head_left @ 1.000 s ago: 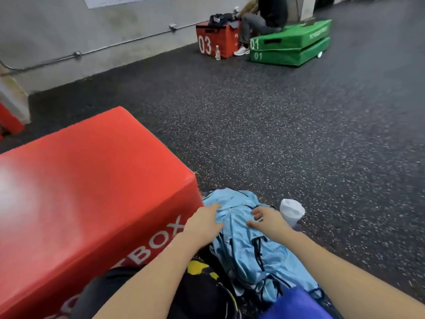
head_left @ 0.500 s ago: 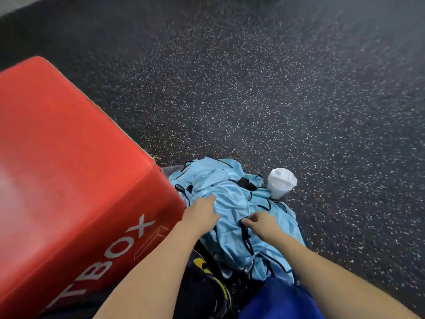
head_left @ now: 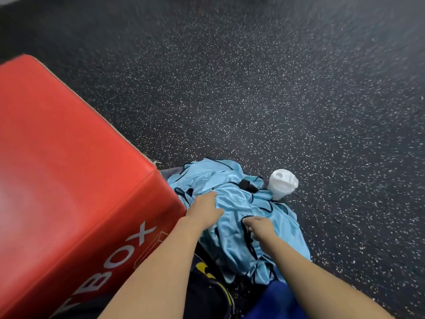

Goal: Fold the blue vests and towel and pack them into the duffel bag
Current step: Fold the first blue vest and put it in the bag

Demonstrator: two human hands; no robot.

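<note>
A crumpled pile of light blue vests point(head_left: 232, 180) with black trim lies on the floor beside the red box. My left hand point(head_left: 204, 208) rests on the pile's left side, fingers laid over the fabric. On the near middle of the pile, my right hand point(head_left: 259, 226) has its fingers curled and pinches a vest at a black trim edge. A black duffel bag point(head_left: 207, 286) with yellow markings lies under my left forearm, mostly hidden. A dark blue cloth point(head_left: 276, 300), perhaps the towel, shows at the bottom edge.
A large red padded box point(head_left: 69, 180) stands close on the left, touching the pile. A white lidded cup point(head_left: 282, 184) stands on the floor at the pile's right edge. Black speckled rubber floor point(head_left: 299, 100) stretches ahead and to the right.
My view has tilted down from the far wall to the floor. Both hands have drawn back toward me over the pile, and my right fingers have gone from spread to curled on a vest.
</note>
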